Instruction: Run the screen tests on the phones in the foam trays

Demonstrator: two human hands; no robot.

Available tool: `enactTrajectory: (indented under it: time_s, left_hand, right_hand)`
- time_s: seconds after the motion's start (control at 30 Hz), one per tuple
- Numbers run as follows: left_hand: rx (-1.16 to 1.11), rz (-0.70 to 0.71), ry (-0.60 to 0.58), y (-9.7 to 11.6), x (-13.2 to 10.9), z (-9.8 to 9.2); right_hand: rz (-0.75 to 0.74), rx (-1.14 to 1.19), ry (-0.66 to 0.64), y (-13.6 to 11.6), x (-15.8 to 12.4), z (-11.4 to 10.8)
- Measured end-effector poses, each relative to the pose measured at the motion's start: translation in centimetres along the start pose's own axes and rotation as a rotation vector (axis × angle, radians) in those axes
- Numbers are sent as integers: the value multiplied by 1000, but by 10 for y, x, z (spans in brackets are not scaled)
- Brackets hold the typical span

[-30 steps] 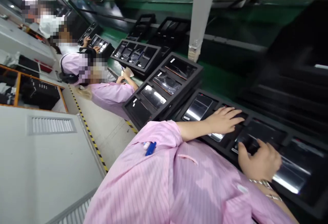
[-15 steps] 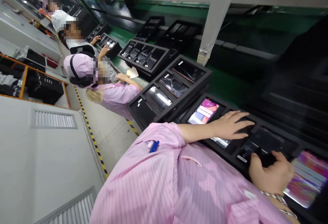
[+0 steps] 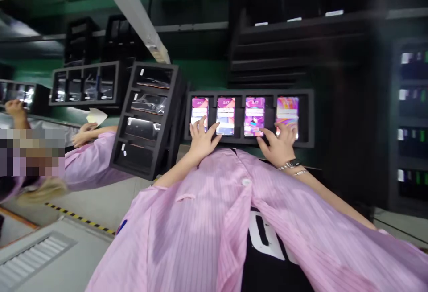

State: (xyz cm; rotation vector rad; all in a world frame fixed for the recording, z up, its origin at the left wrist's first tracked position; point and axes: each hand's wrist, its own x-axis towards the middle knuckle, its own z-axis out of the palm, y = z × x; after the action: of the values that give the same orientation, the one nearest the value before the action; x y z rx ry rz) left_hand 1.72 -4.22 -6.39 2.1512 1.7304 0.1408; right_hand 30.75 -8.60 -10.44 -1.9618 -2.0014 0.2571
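Observation:
Several lit smartphones lie in a row in the slots of a black foam tray (image 3: 310, 120) in front of me. My left hand (image 3: 201, 142) is spread, its fingers on the lower part of the leftmost phone (image 3: 199, 107) and its thumb at the bottom of the second phone (image 3: 225, 113). The third phone (image 3: 254, 113) has my right thumb near its lower right corner. Over the lower end of the rightmost phone (image 3: 287, 107) rest the fingers of my right hand (image 3: 279, 145), apart and holding nothing. A bracelet and a watch circle the right wrist.
A tilted stack of trays with dark-screened phones (image 3: 145, 122) stands close on my left. Beyond it are another phone tray (image 3: 83, 84) and a co-worker's hands (image 3: 85, 133). A white post (image 3: 133, 11) slants ahead. Black trays (image 3: 267, 60) are stacked behind; a rack (image 3: 414, 113) stands right.
My view has swung right and now faces the tray squarely. The two middle phones, dark before, have lit screens. My left hand has moved towards the leftmost phone, my right to the rightmost.

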Motion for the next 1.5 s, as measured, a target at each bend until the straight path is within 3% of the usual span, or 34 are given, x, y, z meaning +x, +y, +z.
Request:
enactTrajectory:
  time_s: [0.23, 0.37, 0.5, 0.6, 0.73, 0.87, 0.97, 1.17, 1.5]
  left_hand:
    - [67, 22, -107, 5, 5, 3]
    - [95, 48, -116, 2, 31, 7]
    - [34, 55, 30, -6, 77, -3]
    - [-17, 75, 217, -10, 96, -22]
    - [-15, 116, 284, -9, 79, -30]
    - [-1, 97, 173, -8, 48, -4]
    - [2, 78, 97, -10, 38, 16]
    - [5, 91, 89, -11, 40, 23]
    - [-73, 16, 226, -22, 36, 28]
  right_hand:
    - [90, 12, -97, -1, 4, -1]
    - [122, 31, -99, 6, 32, 7]
    - [167, 75, -87, 13, 75, 3]
    - [78, 66, 10, 7, 91, -15]
    - [-59, 49, -1, -9, 75, -28]
    - [-63, 98, -76, -12, 45, -7]
    - [-71, 108, -104, -8, 34, 9]
    - [-112, 98, -93, -11, 46, 14]
    - [-98, 77, -91, -14, 63, 26]
